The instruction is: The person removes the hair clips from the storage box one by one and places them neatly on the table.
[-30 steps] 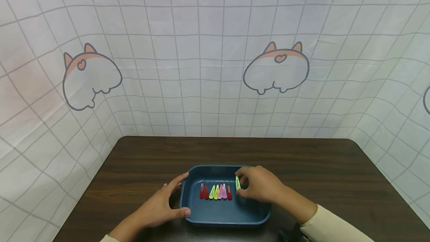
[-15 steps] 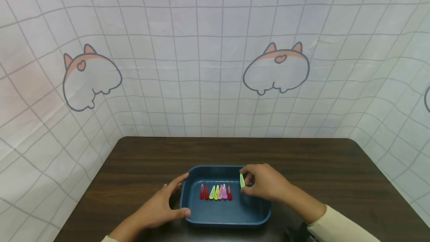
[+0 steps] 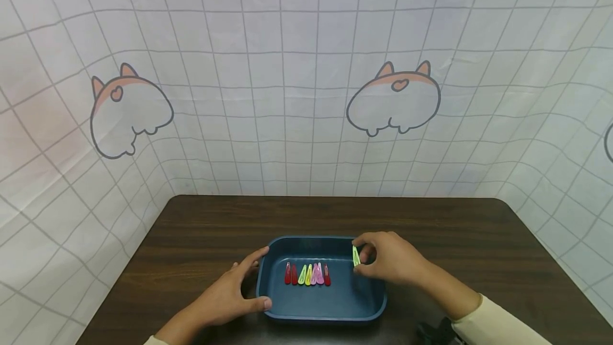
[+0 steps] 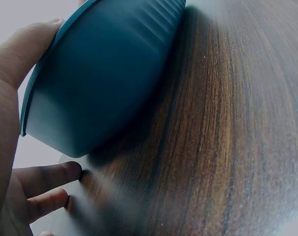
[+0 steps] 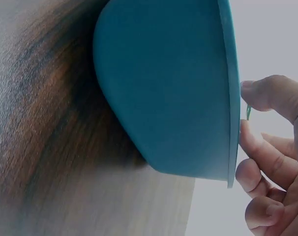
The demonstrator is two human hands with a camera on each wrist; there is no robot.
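My right hand (image 3: 395, 257) pinches a light green hair clip (image 3: 356, 255) between thumb and fingertips, above the right part of a dark blue tray (image 3: 321, 317). Only a thin green edge of the clip shows in the right wrist view, between the thumb (image 5: 264, 92) and a finger. Inside the tray several snap hair clips stand side by side in a row: red clips (image 3: 288, 274) at the left, then green, yellow and pink, and a red clip (image 3: 327, 275) at the right end. My left hand (image 3: 225, 294) spreads along the tray's left side, thumb and index fingertip at its rim.
A dark wood-grain table (image 3: 215, 228) lies under the tray. White curtain (image 3: 306, 95) with a grid and cartoon corgi prints hangs around the back and sides. Partly under the right sleeve (image 3: 498, 323) is a dark object (image 3: 433, 333) near the front edge.
My right hand has moved rightward with the green hair clip, away from the row toward the tray's right side. The left hand, the tray and the row of clips have stayed put.
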